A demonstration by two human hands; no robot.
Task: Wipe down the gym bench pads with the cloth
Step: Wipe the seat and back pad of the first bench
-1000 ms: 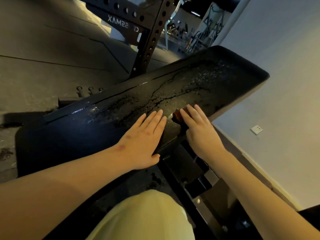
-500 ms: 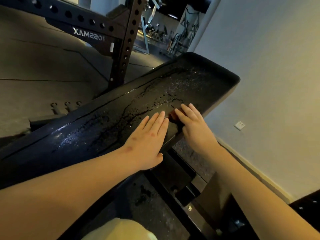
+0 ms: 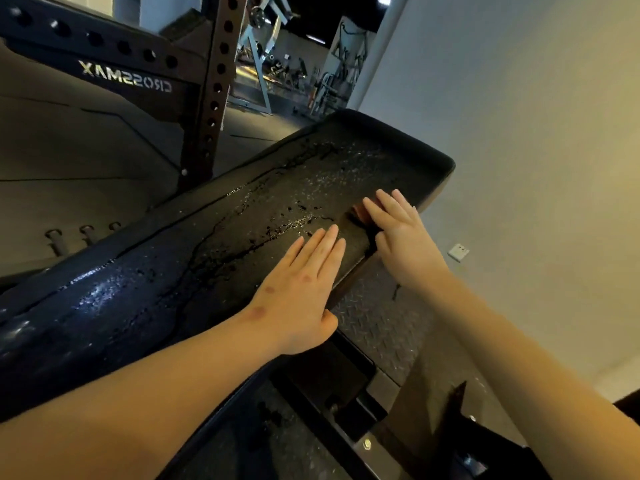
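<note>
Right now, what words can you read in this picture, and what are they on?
"CROSSMAX": pale letters, seen mirror-reversed, on the dark holed rack beam.
No writing shows on the bench pad or the wall plate; the distant machines are too small to read.

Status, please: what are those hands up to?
Left hand flat on pad. Right hand pressing cloth at pad's near edge. Pad wet, cracked; nothing in the way.

Both hands [image 3: 349, 268] flat on wet bench pad [image 3: 214, 244], right pressing cloth [image 3: 360, 216].
</note>
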